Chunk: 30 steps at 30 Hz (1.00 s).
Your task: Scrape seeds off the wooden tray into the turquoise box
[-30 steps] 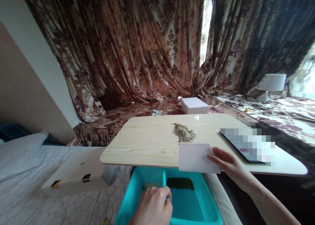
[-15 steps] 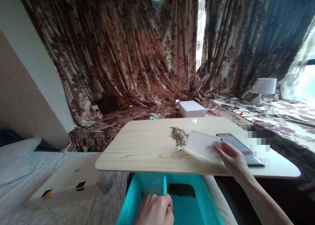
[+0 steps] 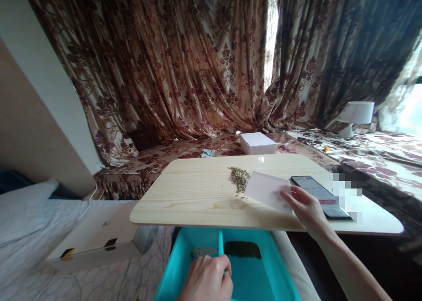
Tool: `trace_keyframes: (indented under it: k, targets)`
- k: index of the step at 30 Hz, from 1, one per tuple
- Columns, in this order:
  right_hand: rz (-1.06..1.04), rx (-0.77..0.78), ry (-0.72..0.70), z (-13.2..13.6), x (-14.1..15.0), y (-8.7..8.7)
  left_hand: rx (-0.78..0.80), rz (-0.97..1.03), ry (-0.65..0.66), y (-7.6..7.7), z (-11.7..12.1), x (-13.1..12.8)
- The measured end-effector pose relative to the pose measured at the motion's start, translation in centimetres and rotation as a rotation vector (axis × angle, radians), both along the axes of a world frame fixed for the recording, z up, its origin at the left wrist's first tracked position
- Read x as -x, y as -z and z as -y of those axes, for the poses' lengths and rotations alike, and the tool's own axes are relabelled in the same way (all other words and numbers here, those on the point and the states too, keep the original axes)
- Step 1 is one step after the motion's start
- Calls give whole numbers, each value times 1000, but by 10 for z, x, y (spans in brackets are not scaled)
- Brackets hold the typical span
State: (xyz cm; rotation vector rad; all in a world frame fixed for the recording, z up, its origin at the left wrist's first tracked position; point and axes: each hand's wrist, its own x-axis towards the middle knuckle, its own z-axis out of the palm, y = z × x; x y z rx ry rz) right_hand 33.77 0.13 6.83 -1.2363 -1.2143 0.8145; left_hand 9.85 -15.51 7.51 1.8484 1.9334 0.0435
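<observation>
My right hand pinches a thin, pale, translucent sheet, tilted over the wooden tabletop. The sheet's left edge meets a pile of small greenish and pale beans or seeds and hides part of it. Below the table's front edge, my left hand is closed, knuckles up, at the divider of a turquoise bin. What its fingers hold, if anything, is hidden. Dark green grains lie in the bin's right compartment, and pale ones show in the left compartment beyond my hand.
A phone lies on the table beside my right hand. Behind the table stands a white box; a larger white box rests on the bed at left. A lamp is at the far right.
My right hand and the sheet have shifted slightly left, further over the pile, of which less now shows. The left hand stays at the divider. The view has shifted slightly.
</observation>
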Motion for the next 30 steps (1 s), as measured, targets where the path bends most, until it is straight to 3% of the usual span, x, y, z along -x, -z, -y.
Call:
trace_keyframes:
  k: [8, 14, 18, 26, 30]
  targets:
    - [-36, -12, -7, -19, -2, 14, -3, -21, 17, 2, -1, 0]
    - [-25, -8, -106, -5, 7, 3, 3, -17, 0, 0, -1, 0]
    - [-13, 2, -66, 2, 4, -3, 9, -2, -6, 0, 1, 0]
    - [12, 10, 79, -4, -15, 13, -9, 14, -12, 0, 3, 0]
    - [16, 16, 56, -4, -13, 14, 17, 0, 11, 0, -1, 0]
